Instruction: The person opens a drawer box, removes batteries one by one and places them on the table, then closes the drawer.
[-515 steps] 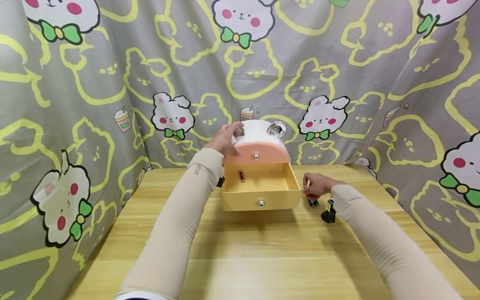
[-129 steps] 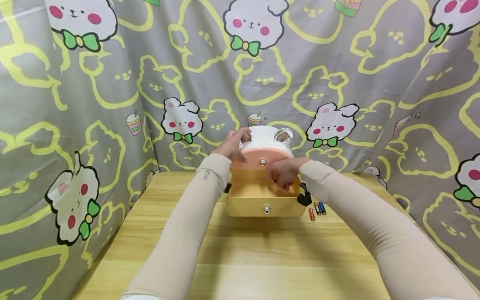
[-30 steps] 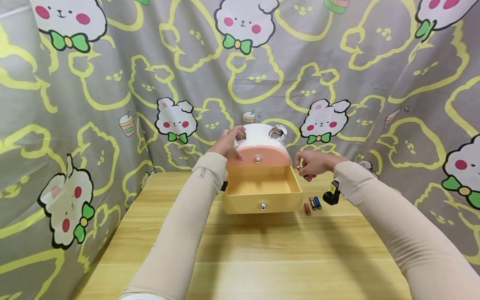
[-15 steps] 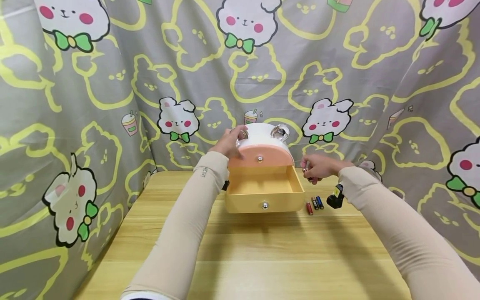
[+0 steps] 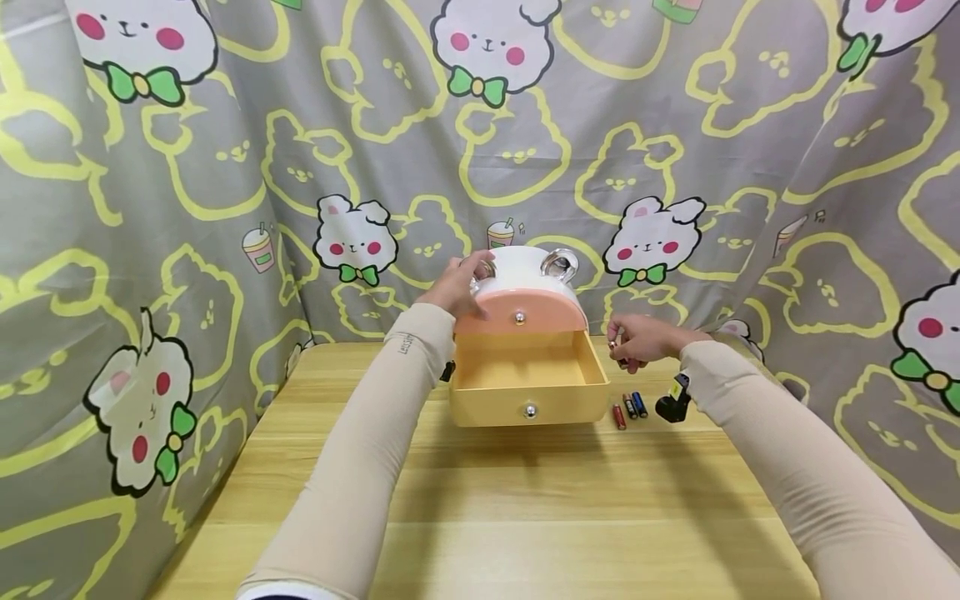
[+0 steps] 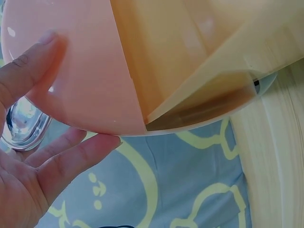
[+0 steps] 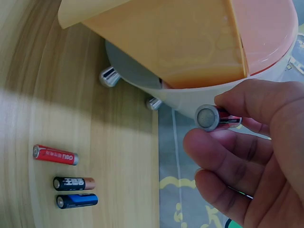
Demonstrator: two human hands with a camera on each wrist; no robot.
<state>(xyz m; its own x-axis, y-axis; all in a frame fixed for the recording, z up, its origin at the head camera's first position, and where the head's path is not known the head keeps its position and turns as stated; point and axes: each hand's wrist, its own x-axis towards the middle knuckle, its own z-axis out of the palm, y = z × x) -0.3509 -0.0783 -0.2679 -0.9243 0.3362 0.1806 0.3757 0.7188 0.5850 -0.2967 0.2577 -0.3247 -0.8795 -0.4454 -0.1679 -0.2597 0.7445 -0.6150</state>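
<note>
A small rounded storage box (image 5: pixel 525 271), white with a pink upper drawer (image 5: pixel 551 310), stands at the back of the table. Its yellow lower drawer (image 5: pixel 487 406) is pulled out. My left hand (image 5: pixel 453 287) grips the box's upper left side, thumb on the pink front and fingers along the side near a silver ear. Right of the box, my right hand (image 5: pixel 643 340) pinches a red battery (image 7: pixel 207 118) between thumb and fingers, above the table, its flat end facing the right wrist camera. On the table below lie a red battery (image 7: pixel 55 155), a black-and-copper battery (image 7: pixel 73 184) and a blue-and-black battery (image 7: pixel 77 201).
The wooden table (image 5: pixel 487 508) reaches toward me, in front of the box. A grey patterned curtain (image 5: pixel 420 158) hangs behind and on both sides. Silver feet (image 7: pixel 109 77) hold the box up. A black wrist camera (image 5: pixel 672 402) sits at my right cuff.
A battery lay in the yellow drawer 17.2 s ago; it is gone from there. My right hand, inside the drawer 4.3 s ago, is now outside and has lowered slightly. The left hand keeps its place.
</note>
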